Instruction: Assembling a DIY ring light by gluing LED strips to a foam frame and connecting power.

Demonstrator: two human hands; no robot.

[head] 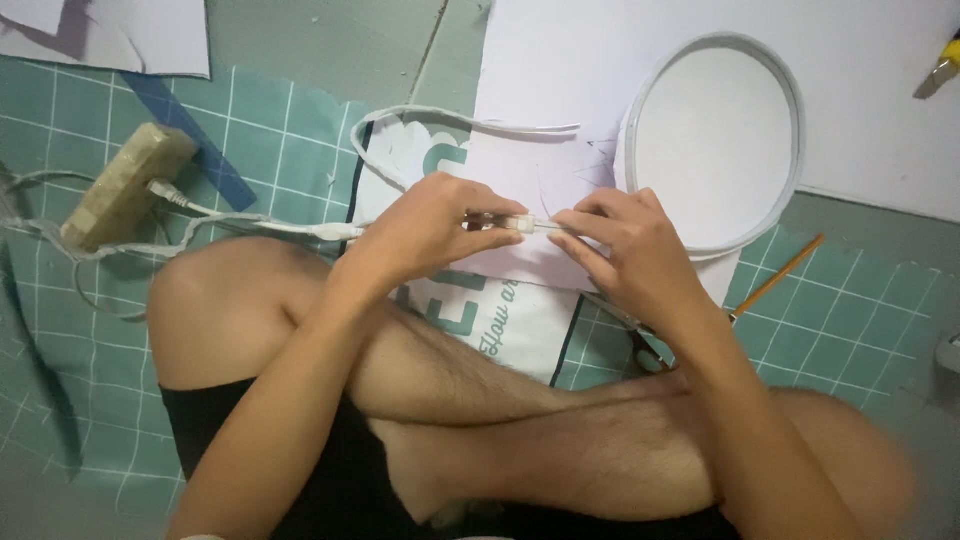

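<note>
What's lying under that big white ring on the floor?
The white ring rests on a large white sheet, which shows through its open middle. The right hand covers its lower left edge, so whatever lies there is hidden.

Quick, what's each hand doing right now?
Left hand: closed, pinching the white connector.
Right hand: closed, pinching the same connector's other end.

A thin white strip (520, 224) lies level between both hands, above the crossed legs. Its short exposed middle shows a pale, slightly clear connector piece. From its left end a white cable (300, 226) runs leftward, low over the green grid mat, to a plug in a beige block. To the right the strip vanishes under the fingers.
</note>
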